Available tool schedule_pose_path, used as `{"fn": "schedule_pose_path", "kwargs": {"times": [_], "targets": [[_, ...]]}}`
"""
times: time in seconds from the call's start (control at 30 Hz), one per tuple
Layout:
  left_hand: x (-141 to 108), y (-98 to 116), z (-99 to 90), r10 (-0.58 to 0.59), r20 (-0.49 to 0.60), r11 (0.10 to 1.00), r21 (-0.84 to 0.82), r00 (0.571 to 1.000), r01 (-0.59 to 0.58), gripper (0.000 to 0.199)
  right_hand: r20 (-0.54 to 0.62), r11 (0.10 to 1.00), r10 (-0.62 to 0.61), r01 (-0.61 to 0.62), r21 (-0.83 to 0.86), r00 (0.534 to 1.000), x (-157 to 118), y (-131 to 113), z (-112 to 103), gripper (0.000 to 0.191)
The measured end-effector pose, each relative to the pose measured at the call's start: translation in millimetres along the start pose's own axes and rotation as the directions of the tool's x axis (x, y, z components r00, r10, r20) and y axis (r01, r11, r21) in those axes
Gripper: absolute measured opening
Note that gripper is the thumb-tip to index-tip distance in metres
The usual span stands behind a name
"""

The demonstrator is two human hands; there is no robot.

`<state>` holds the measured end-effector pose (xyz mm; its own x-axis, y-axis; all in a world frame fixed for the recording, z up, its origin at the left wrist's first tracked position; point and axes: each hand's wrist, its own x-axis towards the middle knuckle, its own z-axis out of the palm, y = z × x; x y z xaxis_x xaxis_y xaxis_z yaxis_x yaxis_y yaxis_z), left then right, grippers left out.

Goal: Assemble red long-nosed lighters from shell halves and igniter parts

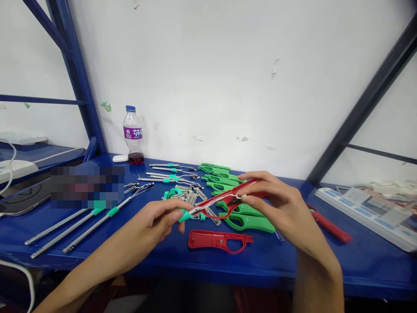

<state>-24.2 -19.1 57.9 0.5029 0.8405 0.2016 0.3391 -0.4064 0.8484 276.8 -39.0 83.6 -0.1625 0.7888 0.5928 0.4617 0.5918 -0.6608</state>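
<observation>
My left hand (166,219) pinches a teal clip (185,216) on a metal rod, at the left end of a red lighter shell (213,201). My right hand (272,193) grips the right part of that shell, thumb and finger at the white wires and a black piece (233,201) lying over it. Below my hands, a second red shell half (216,241) rests on the blue table with its inner side up. Several green shells (249,221) lie behind and under the held shell. Small clear parts (192,198) are partly hidden behind my left hand.
Metal rods with teal clips (94,224) lie at the left, more (169,176) towards the wall. A bottle (133,139) stands at the back left. At the right are a red lighter piece (330,224) and a white power strip (368,217). Blue posts (73,65) rise beside the table.
</observation>
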Motion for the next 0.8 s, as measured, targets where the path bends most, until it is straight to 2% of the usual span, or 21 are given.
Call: {"fn": "schedule_pose_path", "kwargs": {"times": [0.23,0.8], "targets": [[-2.0,-6.3,-0.3,-0.063,0.033,0.998,-0.028,0.997,0.064,0.049,-0.014,0.999,-0.031,0.031,0.009,0.999,0.3,3.3,-0.1,0.007],[1.9,-3.2,1.1,-0.061,0.041,0.997,-0.054,0.997,0.063,0.052,-0.05,0.999,-0.045,0.046,0.024,0.998,2.5,3.7,4.6,0.009]]}}
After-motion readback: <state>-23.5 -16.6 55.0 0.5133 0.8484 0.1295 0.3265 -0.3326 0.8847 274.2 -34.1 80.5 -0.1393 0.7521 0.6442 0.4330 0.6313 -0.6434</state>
